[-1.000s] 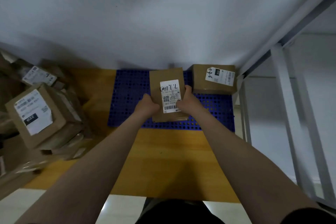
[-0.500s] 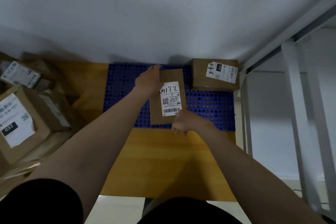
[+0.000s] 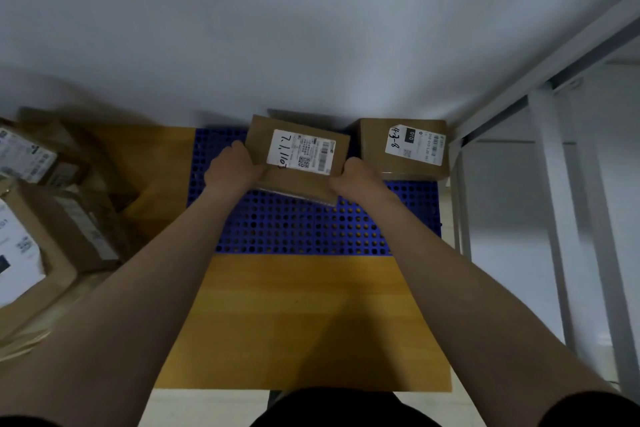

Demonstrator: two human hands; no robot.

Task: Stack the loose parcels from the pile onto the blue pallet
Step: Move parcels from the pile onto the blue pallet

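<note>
Both hands, left hand [image 3: 230, 172] and right hand [image 3: 358, 178], gripped the parcel [image 3: 298, 156] marked "7.1.1107" over the blue pallet [image 3: 311, 225]. The neighbouring box [image 3: 403, 147] read "4-3-8" and "010".

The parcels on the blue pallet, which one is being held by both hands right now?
The parcel with the handwritten label, left of the other parcel. The left hand and right hand grip its sides; the other sits untouched in the pallet's far right corner.

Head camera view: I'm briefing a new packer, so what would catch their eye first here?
Both hands, left hand and right hand, grip a brown parcel with a white shipping label at the far edge of the blue pallet. Another labelled parcel sits in the pallet's far right corner. The pile of loose parcels waits at the left.
</note>
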